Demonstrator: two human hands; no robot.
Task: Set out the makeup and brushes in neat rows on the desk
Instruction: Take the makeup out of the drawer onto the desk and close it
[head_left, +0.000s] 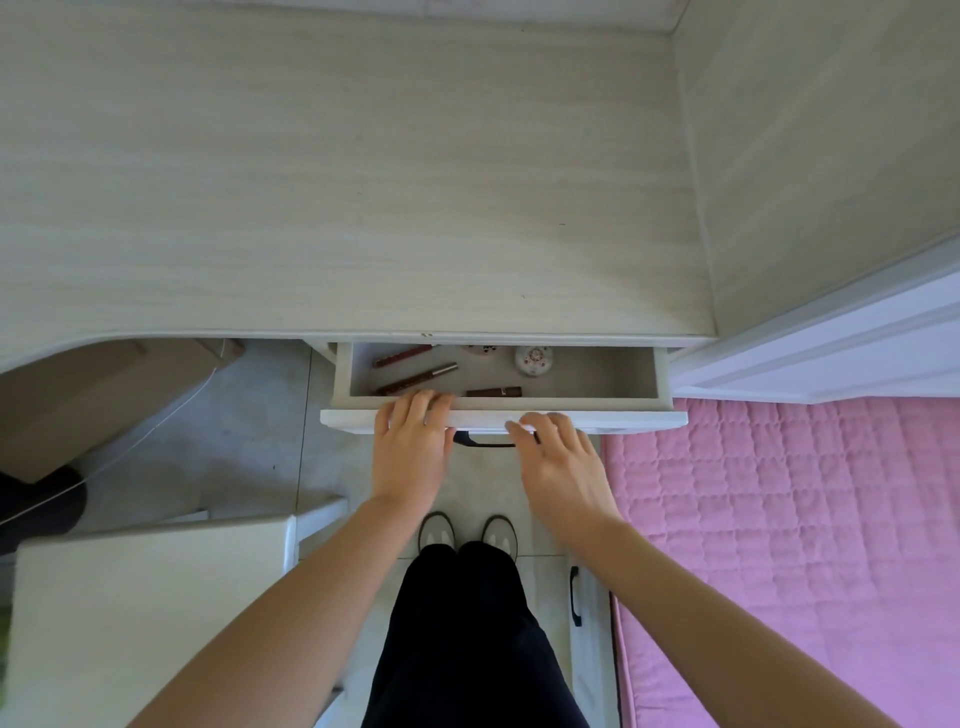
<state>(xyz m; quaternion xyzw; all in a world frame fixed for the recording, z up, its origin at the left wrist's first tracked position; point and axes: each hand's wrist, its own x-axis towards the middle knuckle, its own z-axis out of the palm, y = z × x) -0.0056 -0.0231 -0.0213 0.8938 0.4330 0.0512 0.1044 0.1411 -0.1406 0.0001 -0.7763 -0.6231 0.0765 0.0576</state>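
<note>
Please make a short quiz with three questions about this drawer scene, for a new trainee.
1. True or false: the makeup already lies in rows on the desk.
2. Where is the round compact? A) on the desk B) in the open drawer C) on the pink quilt
3. Fill in: the left hand has its fingers over the drawer's front ____, while the right hand rests beside the dark handle.

Key: 1 false; the makeup seen here, such as the brown tubes, is in the drawer. 2 B. 3 edge.
</note>
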